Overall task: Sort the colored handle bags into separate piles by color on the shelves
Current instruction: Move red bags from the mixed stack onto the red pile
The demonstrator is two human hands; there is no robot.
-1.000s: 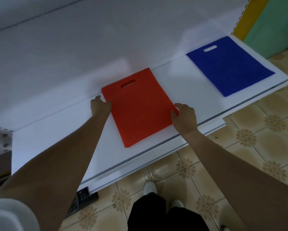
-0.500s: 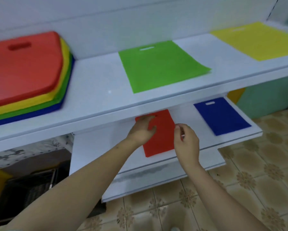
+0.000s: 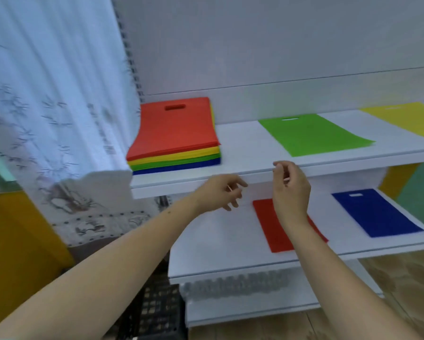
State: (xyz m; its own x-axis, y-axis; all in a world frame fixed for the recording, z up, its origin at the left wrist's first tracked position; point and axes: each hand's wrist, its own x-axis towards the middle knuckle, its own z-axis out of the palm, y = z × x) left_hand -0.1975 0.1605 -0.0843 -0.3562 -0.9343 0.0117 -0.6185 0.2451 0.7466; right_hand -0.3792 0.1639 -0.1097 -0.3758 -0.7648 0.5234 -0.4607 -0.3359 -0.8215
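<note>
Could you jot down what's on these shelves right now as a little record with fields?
Upper shelf, left: mixed stack of flat fabric handle bags, red on top, then yellow, green, blue
Upper shelf, middle: single green bag
Upper shelf, right: yellow bag
Lower shelf: red bag and blue bag, apart
Left hand: empty, fingers loosely curled
Right hand: empty, raised before the upper shelf's edge

Mixed stack [image 3: 174,141] (red on top) upper shelf left; green [image 3: 311,134], yellow [image 3: 407,120] beside; red [image 3: 274,227], blue [image 3: 375,212] below.
</note>
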